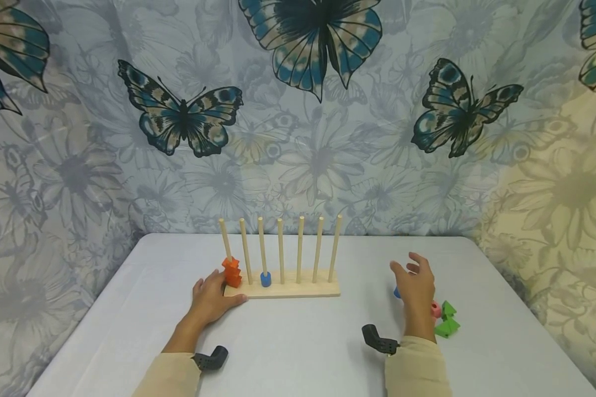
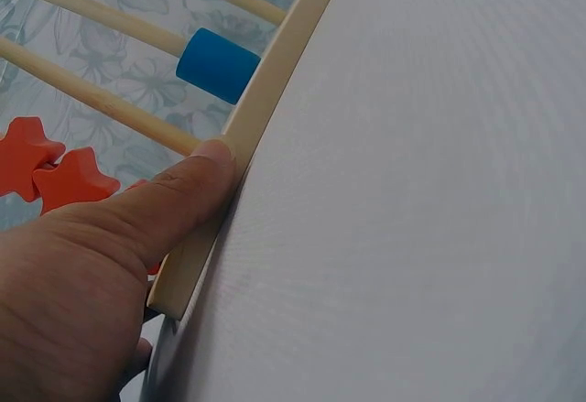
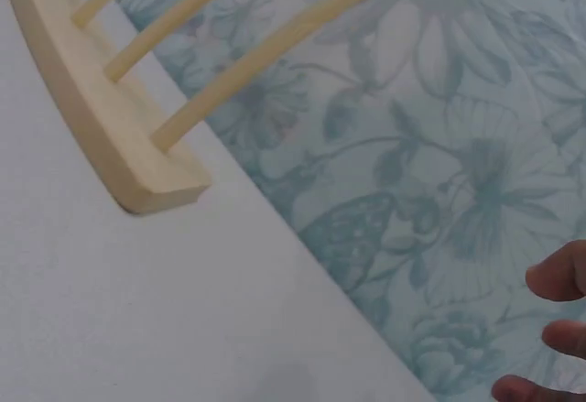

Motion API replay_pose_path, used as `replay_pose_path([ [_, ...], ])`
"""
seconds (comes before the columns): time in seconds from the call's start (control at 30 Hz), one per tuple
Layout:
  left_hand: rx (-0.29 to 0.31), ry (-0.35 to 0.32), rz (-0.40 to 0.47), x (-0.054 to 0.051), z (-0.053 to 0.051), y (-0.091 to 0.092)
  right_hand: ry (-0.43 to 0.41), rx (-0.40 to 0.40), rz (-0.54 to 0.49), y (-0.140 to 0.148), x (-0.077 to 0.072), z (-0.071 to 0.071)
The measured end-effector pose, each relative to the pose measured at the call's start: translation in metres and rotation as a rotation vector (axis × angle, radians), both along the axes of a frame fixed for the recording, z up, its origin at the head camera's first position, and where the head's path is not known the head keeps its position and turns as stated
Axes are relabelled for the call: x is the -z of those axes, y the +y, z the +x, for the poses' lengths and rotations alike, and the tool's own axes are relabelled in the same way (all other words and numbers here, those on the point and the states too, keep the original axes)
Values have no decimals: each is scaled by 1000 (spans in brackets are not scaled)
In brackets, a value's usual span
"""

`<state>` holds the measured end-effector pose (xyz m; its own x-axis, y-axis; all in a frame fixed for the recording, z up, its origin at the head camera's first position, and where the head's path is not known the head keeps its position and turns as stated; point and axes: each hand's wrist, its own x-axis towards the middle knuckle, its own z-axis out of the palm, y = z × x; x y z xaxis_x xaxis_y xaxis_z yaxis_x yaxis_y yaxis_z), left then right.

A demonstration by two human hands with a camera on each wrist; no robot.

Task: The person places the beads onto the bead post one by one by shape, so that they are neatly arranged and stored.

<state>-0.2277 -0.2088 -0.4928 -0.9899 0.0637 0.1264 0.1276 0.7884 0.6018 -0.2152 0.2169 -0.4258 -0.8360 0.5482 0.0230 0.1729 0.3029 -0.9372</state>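
one lower-right blue piece (image 1: 397,293) to pinch next, presumably, while between threadings; gripping lower-centre peg rack (image 1: 290,293) with left fingers (image 1: 214,279), holding empty right fingers (image 1: 421,260) spread.

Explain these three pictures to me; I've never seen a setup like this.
No robot here, just a person working bare-handed. The wide picture comes from a head camera; the others from a camera on each wrist. On the white table stands a wooden rack with seven pegs: orange stars on the leftmost, a blue bead on the third from the left. Green pieces, a pink piece and another blue piece appear near the right hand. The left hand grips the rack's left end; the right hovers with no piece visible in its fingers.
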Motion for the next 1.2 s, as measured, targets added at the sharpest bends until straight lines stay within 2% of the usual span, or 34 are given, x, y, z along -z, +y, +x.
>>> replay_pose_path([
  [0.17, -6, -3, -7, 0, 0, 0, -17, -16, -45, -4, 18, -8],
  [0.3, -4, -1, -6, -2, 1, 1, -24, -64, -25, -6, 33, -14],
  [0.53, 0, 8, -8, -2, 0, 0, 15, -225, 24, -11, 45, -19],
  [0.67, 3, 14, -8, 0, 0, 0, -8, -349, 66, -10, 50, -20],
  [0.87, 4, 10, -11, 1, 0, 0, -67, -506, 160, -4, 45, -15],
  [1.07, 4, -1, -14, 0, -1, 0, -114, -577, 270, 5, 34, -7],
  [1.2, 2, -7, -17, 0, -1, 0, -148, -579, 308, 5, 32, -5],
])
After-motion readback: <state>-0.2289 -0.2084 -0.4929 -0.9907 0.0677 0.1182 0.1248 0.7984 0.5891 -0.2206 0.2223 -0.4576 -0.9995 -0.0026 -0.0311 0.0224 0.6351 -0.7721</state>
